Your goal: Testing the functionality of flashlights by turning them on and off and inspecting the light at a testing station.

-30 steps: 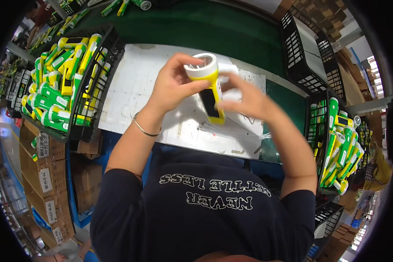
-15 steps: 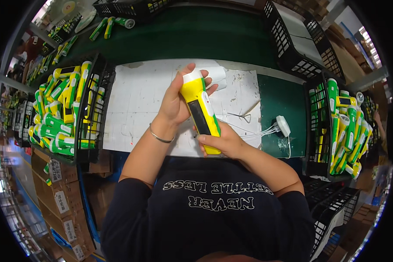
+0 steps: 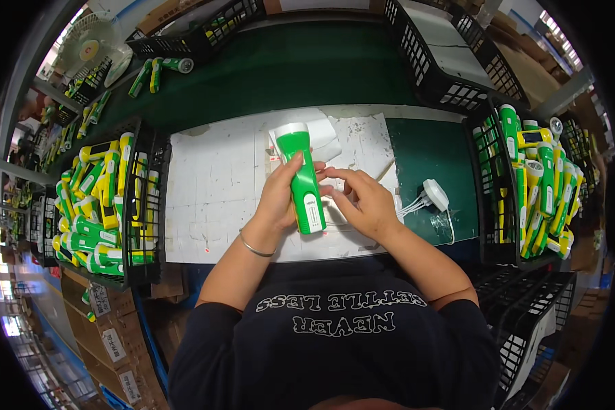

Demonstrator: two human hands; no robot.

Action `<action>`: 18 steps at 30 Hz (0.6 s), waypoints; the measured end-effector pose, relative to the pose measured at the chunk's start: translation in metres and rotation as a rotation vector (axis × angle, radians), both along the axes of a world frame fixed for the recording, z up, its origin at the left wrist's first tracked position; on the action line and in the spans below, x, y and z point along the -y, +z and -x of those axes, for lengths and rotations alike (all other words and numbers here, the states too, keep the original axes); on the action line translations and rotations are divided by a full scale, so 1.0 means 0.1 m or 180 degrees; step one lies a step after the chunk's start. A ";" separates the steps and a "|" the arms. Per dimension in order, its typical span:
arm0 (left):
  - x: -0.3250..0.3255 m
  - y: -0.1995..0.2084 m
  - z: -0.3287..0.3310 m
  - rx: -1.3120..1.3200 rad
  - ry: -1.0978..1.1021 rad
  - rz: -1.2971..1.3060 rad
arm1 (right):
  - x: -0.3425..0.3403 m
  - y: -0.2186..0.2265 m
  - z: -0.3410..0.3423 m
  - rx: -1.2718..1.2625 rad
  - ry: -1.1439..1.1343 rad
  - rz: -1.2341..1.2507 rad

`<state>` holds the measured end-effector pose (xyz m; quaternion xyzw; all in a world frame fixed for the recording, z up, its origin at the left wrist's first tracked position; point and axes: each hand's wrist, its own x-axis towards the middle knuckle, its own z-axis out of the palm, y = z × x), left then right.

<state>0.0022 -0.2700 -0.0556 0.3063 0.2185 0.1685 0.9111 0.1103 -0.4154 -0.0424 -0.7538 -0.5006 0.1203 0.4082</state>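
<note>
A flashlight (image 3: pixel 298 167) is held over the white board, its white head pointing away from me and its green side facing up. My left hand (image 3: pixel 280 191) is wrapped round its body, with the thumb lying on the green side. Just to the right, my right hand (image 3: pixel 362 198) is near the flashlight's lower half, its fingers bent and parted with nothing seen in them. Its fingertips come close to the left fingers; whether they touch the flashlight I cannot tell. A white panel with a switch shows at the flashlight's near end.
Black crates of green and yellow flashlights stand at left (image 3: pixel 143 205) and right (image 3: pixel 488 198). A white charger block (image 3: pixel 436 195) with cables sits on the green bench, right of the white board (image 3: pixel 205 205). Several flashlights (image 3: pixel 156 74) lie at the far left. Another crate (image 3: pixel 451 89) stands far right.
The flashlight has been turned from its yellow side with the dark panel to its green side. My right hand has let go of its near end, and my left grip has shifted down its body.
</note>
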 end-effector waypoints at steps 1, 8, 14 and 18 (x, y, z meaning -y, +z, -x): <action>0.05 -0.01 0.00 -0.0073 0.0060 0.0017 | -0.01 -0.05 -0.02 0.0092 -0.0019 0.0018; 0.03 0.09 0.07 -0.0512 -0.0504 -0.0198 | -0.05 -0.15 -0.32 0.0419 -0.0426 0.0267; 0.09 0.16 0.02 -0.0522 -0.0369 -0.0208 | 0.09 -0.23 -0.50 0.0771 -0.0582 0.0631; 0.10 0.15 -0.01 -0.0470 -0.0349 -0.0229 | 0.20 -0.22 -0.55 0.1250 -0.0327 0.1160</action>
